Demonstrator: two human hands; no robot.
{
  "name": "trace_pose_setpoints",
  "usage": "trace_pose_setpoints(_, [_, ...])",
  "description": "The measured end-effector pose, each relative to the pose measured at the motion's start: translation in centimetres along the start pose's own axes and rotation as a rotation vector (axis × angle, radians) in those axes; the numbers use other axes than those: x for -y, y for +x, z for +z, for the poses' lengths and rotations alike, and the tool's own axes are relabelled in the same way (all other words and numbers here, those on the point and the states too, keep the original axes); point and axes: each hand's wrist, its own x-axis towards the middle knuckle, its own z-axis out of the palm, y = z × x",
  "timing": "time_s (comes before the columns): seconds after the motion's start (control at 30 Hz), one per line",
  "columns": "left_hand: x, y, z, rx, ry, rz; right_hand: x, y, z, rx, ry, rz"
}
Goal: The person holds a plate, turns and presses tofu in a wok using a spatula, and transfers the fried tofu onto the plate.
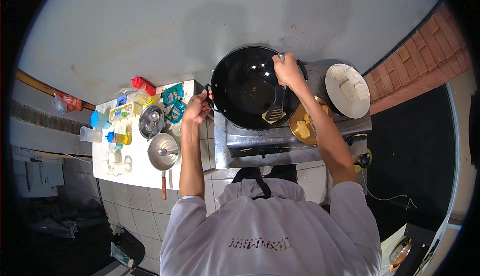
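A black wok [235,66] with two loop handles sits on the stove, with a shiny dark pool in its bottom. My left hand [197,107] is closed on the wok's left handle. Closed round the upper handle of a slotted turner [275,112] is my right hand [287,71], above the wok's right side. The turner's blade is low in the wok, at a pale yellowish piece of food [270,118]. Partly behind my right forearm, a gold-coloured plate [295,135] bears golden pieces [303,129].
Right of the wok, a white plate [341,105] holds several white floury pieces [351,88]. The metal stove [280,153] borders a white table [140,173] carrying metal bowls [151,121], a long-handled pan [159,163], green packets [174,96], a red bottle [143,86] and several containers. A wall rises behind.
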Motion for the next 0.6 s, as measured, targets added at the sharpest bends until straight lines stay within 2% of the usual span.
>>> trace_pose_setpoints(0.6, [0.0,-0.1,0.3,-0.022,0.009,0.016,-1.2,0.0,-1.0,0.021,0.116,0.012])
